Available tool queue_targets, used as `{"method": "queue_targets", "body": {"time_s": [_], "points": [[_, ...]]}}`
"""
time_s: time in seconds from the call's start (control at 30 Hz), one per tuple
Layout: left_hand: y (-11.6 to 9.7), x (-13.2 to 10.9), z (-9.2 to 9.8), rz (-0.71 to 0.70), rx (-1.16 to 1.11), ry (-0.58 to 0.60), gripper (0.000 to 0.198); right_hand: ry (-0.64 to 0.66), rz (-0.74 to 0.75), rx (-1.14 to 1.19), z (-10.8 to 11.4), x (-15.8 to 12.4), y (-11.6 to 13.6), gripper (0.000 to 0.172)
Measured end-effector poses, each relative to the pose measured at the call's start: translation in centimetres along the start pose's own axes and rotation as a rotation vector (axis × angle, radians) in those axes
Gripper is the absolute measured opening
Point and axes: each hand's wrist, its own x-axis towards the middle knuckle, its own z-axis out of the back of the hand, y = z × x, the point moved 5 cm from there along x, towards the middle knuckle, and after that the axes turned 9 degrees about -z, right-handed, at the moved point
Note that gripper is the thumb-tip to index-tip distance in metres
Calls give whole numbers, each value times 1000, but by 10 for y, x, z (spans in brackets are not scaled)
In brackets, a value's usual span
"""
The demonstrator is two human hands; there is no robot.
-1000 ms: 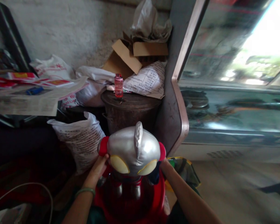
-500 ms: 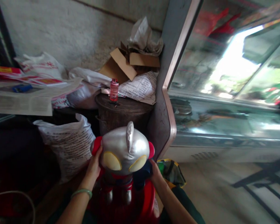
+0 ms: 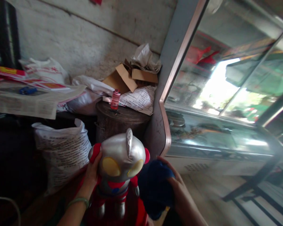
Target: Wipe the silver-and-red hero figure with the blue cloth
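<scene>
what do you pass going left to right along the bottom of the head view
white sack → left hand → silver-headed doll → blue cloth → right hand

Ahead of me a dark drum [image 3: 119,121] stood by the wall, a pink bottle [image 3: 115,99] upright on its lid and a printed sack [image 3: 139,99] resting on the lid's far edge. At my left a desk [image 3: 4,116] carried spread newspaper [image 3: 23,102] with a blue thing [image 3: 27,90] on it. On the floor [image 3: 202,191] beneath leaned another printed sack [image 3: 63,150].
</scene>
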Motion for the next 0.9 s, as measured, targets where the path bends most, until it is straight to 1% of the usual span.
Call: {"method": "queue_targets", "body": {"time_s": [0.07,0.1,0.13,0.17,0.2,0.27,0.33,0.4,0.47,0.53,0.63,0.67,0.8,0.9], "points": [[-1,-2,-1,12,0,-21,50,-23,157,4,-17,1,50,83],[-2,-2,-2,16,-2,-27,48,-43,237,24,-25,5,70,85],[-2,-3,-2,20,-4,-33,47,-58,319,28,-33,12,84,85],[-3,-3,-3,23,-9,-35,46,-67,396,10,-42,21,92,83],[-3,-4,-2,23,-10,-45,46,-61,460,-42,-51,31,94,80],[-3,-4,1,27,-10,-61,47,-9,529,-216,-70,55,82,78],[-3,-3,4,50,-27,-67,50,72,516,-374,-86,79,57,86],[-2,-2,5,84,-50,-40,54,96,514,-418,-94,96,34,96],[-2,-2,6,99,-35,-13,57,96,538,-425,-95,104,20,98],[-2,-2,6,83,-1,3,58,92,573,-438,-94,104,14,94],[2,0,7,69,8,-25,57,45,635,-463,-93,95,10,86],[4,1,7,62,-1,-29,57,1,663,-478,-93,90,8,81],[10,4,6,31,-41,5,60,-243,770,-536,-94,71,-6,58],[10,4,7,14,-36,20,57,-332,803,-567,-93,55,-22,52]]}}
